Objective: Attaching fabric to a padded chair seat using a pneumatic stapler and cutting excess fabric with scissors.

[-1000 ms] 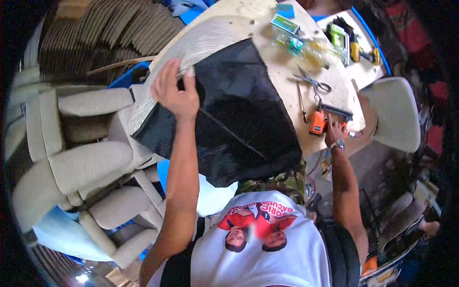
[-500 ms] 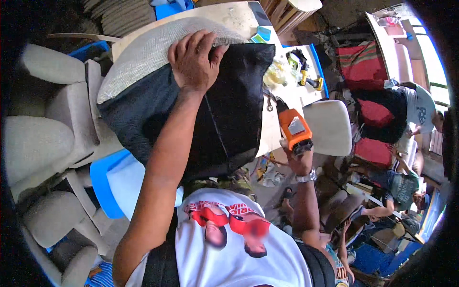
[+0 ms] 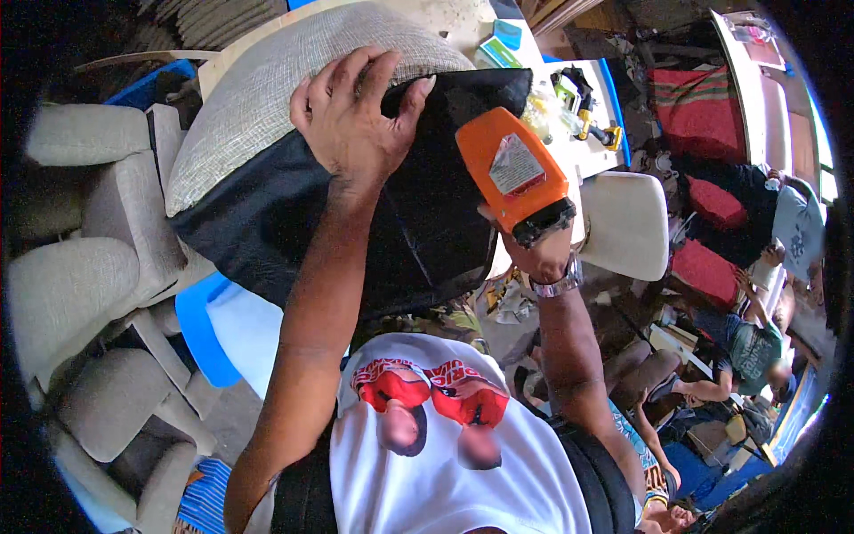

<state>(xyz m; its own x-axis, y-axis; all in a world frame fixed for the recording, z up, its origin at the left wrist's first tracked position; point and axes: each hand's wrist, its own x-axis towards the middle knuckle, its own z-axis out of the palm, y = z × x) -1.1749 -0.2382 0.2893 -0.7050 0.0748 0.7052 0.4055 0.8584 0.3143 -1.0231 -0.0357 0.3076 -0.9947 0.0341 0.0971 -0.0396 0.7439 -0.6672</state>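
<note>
— Left hand (image 3: pixel 360 129)?
— One, released; fingers spread, laid at the edge where black cloth (image 3: pixel 267 218) meets grey cushion (image 3: pixel 258 120).
— Right hand (image 3: pixel 536 256)?
— One, grasping an orange tool (image 3: pixel 491 182), held above the black cloth's right side.
— Location, cushion?
— On the counter (image 3: pixel 455 18), black cloth across its near part.

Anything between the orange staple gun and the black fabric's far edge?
Nothing visible blocks the orange staple gun, held over the black fabric by the right hand; its underside is hidden. The left hand lies beside that path, on the far edge.
</note>
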